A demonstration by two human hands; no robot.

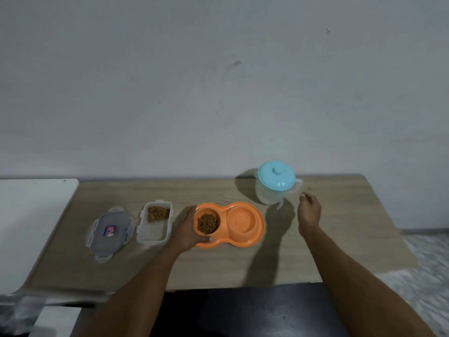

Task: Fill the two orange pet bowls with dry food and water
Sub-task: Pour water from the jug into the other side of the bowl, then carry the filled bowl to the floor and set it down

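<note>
On the wooden table, the orange double bowl sits near the middle, its left cup holding dry food and its right cup showing no food. The left hand grips the bowl's left end, thumb on the near rim and fingers curved round the far side. The right hand hovers just beside the handle of the clear pitcher, fingers loosely curled and holding nothing. An open food container and its lid lie left of the bowl.
</note>
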